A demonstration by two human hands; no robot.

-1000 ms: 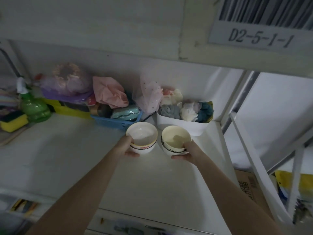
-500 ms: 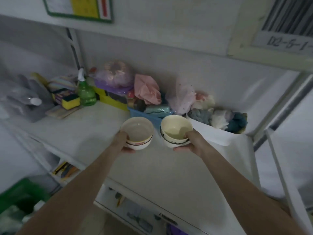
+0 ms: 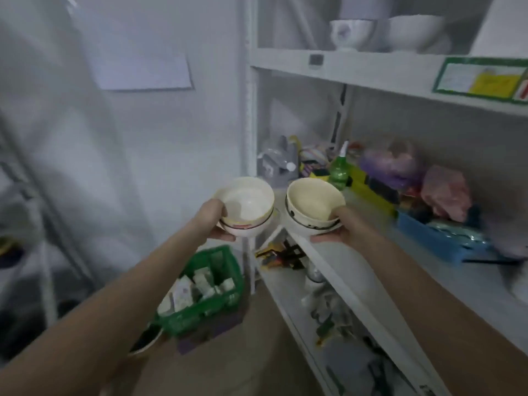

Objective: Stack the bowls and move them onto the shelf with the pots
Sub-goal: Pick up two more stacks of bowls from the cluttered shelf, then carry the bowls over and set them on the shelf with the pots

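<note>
My left hand grips a stack of white bowls with a red mark on the side, thumb over the near rim. My right hand holds a second stack, a cream bowl nested in a white bowl with a dark band, thumb inside its rim. Both stacks are in the air side by side, just past the left front corner of the white shelf. No pots are in view.
On the shelf stand a green spray bottle, a yellow tray, a blue basket and bagged items. The upper shelf carries white bowls. A green crate sits on the floor left of the shelving. A white wall is at left.
Both hands have lifted the bowl stacks off the shelf and carried them left, past its corner. The view has swung left, showing the wall, the floor and the green crate.
</note>
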